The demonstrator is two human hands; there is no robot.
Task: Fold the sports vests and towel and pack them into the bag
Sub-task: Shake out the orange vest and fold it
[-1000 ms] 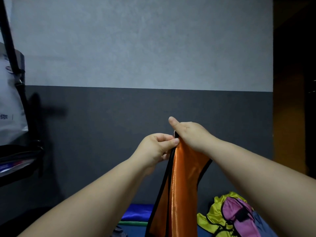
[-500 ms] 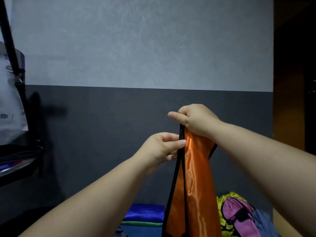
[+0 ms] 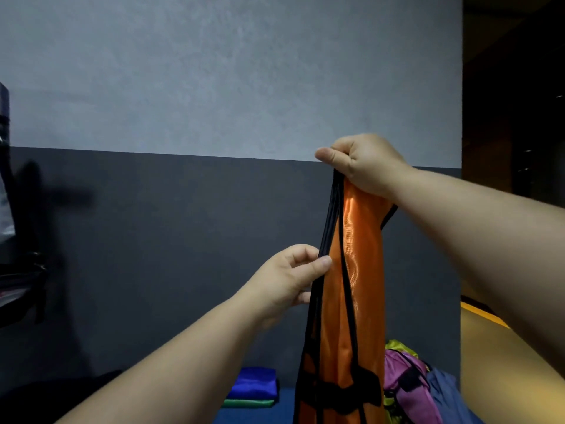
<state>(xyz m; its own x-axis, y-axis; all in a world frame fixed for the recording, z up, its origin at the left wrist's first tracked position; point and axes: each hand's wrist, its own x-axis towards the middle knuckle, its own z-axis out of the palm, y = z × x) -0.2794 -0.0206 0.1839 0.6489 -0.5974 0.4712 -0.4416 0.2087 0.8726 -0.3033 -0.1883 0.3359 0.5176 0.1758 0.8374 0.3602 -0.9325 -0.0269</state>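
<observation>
Right hand (image 3: 363, 169) is raised high, fingers curled tight round the top of the orange vest (image 3: 363, 286) so the cloth hangs straight and its black-trimmed edges drop into line. Left hand (image 3: 290, 276), lower and to the left, pinches the black trim between thumb and fingers, prob. to pair the edges before a lengthwise fold. The vest dangles in mid-air in front of the two-tone grey wall (image 3: 214, 117), clear of everything below.

The count: two hands, both on one vest. Low and left of it is a neat stack of two folded pcs, a blue piece (image 3: 253, 382) on a green piece (image 3: 249, 403), set aside on a blue surface (image 3: 284, 405), likely done and waiting for the bag. Low right is a loose heap in three colours, approx. three items: yellow-green vest (image 3: 399, 347), magenta vest (image 3: 403, 387), slate-blue vest (image 3: 443, 390), apparently not yet folded. Can't tell which pc, if any, is the towel. A dark shape (image 3: 18, 289) at far left, poss. the bag, is too cropped to say.
</observation>
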